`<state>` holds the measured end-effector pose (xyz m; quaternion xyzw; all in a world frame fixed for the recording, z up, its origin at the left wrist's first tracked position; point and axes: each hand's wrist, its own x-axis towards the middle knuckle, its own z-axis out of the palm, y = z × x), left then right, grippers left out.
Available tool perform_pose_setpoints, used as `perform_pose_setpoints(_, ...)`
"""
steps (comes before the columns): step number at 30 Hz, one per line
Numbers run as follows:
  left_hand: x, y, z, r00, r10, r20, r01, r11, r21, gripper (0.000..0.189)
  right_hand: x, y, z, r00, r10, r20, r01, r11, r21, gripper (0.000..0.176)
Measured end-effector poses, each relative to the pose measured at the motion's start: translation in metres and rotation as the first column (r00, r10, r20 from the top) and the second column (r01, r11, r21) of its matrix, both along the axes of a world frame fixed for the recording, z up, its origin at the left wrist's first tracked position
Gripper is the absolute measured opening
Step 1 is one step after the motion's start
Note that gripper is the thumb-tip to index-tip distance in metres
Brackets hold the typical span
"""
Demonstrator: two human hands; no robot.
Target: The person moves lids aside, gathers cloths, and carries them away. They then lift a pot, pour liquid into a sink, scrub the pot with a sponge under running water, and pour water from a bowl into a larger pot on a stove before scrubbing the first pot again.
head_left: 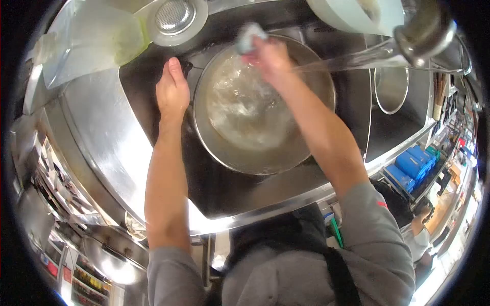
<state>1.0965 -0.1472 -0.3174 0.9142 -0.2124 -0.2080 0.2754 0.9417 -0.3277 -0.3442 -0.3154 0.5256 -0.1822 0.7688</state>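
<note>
A large round metal pan (265, 166) with water moving in it lies in a dark sink basin (240, 191). My right hand (270, 58) is over the pan's far part, its fingers closed on a light, blurred cloth or sponge (251, 38). At the pan's left side is my left hand (172, 91), thumb up, by a dark handle (188, 68); its fingers are mostly hidden behind the hand. From the right, a stream of water (337, 62) runs toward the pan out of a metal spout (423, 38).
A round strainer (175, 15) sits at the sink's far edge, beside a clear plastic container (92, 46). A white bowl (352, 15) is at the back right. Another basin holds a metal pot (391, 89). Blue containers (412, 164) and a person (418, 237) are farther right.
</note>
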Motion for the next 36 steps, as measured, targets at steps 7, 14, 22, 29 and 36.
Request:
perform_pose_setpoints(7,0.001,0.002,-0.011,0.996,-0.006,0.087,0.001,0.998,0.063,0.066,-0.091,-0.038,-0.050,0.921,-0.364,0.142,0.359,0.932,0.059,0.033)
perform_pose_setpoints(14,0.007,-0.001,-0.005,1.000,0.009,0.020,-0.011,0.997,0.079,0.059,0.052,0.077,0.009,0.990,0.143,0.014,-0.143,0.989,0.026,0.050)
perform_pose_setpoints(22,-0.001,-0.003,-0.004,0.991,-0.087,0.099,0.083,0.996,0.041,0.055,-0.029,-0.021,-0.011,0.967,-0.253,0.008,0.252,0.965,0.069,0.026)
perform_pose_setpoints(29,0.000,-0.002,-0.001,0.993,-0.090,0.076,0.085,0.994,0.071,0.054,-0.094,-0.031,0.044,0.958,-0.102,-0.268,0.016,0.952,-0.306,0.023)
perform_pose_setpoints(36,0.002,-0.003,-0.001,0.992,-0.103,0.075,0.096,0.991,0.090,0.056,-0.075,-0.111,0.022,0.518,0.235,-0.822,-0.769,-0.294,-0.568,0.031)
